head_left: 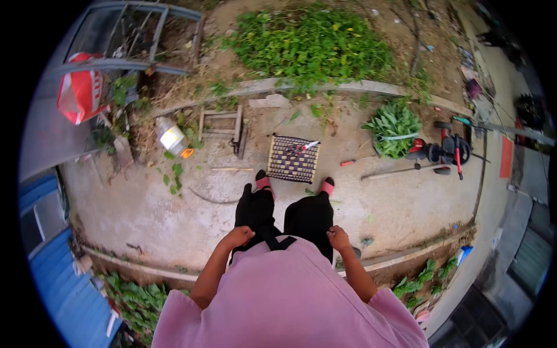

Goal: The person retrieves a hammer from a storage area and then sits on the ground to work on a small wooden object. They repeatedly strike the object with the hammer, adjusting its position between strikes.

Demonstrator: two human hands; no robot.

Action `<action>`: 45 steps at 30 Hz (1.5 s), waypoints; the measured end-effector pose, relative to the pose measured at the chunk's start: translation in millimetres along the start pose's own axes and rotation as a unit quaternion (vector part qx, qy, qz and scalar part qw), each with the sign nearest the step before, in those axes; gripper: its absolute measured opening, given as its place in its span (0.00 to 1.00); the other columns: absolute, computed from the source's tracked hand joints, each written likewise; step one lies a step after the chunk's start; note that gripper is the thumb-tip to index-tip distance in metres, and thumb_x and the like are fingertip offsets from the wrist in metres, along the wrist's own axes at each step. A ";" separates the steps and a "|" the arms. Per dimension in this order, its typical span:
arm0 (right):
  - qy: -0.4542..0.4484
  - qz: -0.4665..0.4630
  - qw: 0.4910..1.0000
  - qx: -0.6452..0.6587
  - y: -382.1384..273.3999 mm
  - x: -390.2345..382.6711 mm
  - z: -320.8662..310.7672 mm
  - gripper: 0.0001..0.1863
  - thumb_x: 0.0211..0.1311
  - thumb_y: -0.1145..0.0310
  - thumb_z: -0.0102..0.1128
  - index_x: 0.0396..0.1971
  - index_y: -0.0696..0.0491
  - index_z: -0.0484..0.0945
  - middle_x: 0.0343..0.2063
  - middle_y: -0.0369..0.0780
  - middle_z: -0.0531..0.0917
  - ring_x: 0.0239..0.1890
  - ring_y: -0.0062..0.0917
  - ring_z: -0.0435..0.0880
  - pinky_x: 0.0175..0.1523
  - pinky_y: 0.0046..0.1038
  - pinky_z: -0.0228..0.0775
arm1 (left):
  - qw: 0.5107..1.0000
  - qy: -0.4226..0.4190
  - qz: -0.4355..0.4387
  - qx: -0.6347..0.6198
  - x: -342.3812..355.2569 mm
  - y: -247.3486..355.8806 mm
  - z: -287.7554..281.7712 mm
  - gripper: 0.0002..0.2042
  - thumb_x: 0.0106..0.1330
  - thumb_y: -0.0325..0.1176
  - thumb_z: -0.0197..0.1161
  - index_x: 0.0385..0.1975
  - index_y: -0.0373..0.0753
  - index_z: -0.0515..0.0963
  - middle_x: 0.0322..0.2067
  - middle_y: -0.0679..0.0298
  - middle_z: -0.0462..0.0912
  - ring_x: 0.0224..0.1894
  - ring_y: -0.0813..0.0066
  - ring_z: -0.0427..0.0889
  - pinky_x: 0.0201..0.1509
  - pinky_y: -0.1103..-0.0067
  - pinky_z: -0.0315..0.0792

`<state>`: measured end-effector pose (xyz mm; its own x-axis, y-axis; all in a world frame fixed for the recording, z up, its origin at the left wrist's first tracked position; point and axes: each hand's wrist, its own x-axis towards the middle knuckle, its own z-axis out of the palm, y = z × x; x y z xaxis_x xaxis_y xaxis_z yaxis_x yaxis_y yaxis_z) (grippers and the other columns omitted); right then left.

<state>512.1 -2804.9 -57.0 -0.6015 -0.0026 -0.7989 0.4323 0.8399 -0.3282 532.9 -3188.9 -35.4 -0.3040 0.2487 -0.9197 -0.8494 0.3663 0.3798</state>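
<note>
Head view: a low stool with a seat woven from dark and pale straps (282, 170) stands on the grey concrete ground (145, 220), just ahead of the person's feet. On its seat, toward the far edge, rests a red and white hand tool with dark parts (310, 145); it seems to be scissors or shears, but it is too small to be sure. I suppose that the seat serves to keep this tool off the ground and within easy reach.

To the right of the stool, a knife with a red handle (347, 163) lies flat on the concrete. Farther right lies a bundle of green leafy stems (394, 129), with a pale band across it, which probably keeps the stems together.

The left hand (239, 236) is at the hip, beside the black trousers (309, 217), its fingers curled inward. The right hand (338, 238) has a similar bend on the other side. I cannot tell how far either hand is closed, nor whether the fingers pinch some cloth. Both are well apart from the stool and tool.
</note>
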 end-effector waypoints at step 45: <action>0.071 -0.314 0.920 -0.225 -108.7 402.4 33.7 0.42 0.37 0.67 0.66 0.54 0.55 0.54 0.54 0.44 0.58 0.57 0.38 0.57 0.57 0.48 0.45 | 0.814 0.534 -0.184 0.135 535.9 19.4 -254.1 0.31 0.51 0.40 0.57 0.53 0.39 0.50 0.47 0.48 0.61 0.50 0.56 0.65 0.48 0.67 0.65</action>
<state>245.7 -2915.4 -359.8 -0.7329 -0.5200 -0.4387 -0.3335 0.8366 -0.4346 243.8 -3276.3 -546.2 -0.3745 -0.7906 -0.4845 -0.8857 0.4596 -0.0653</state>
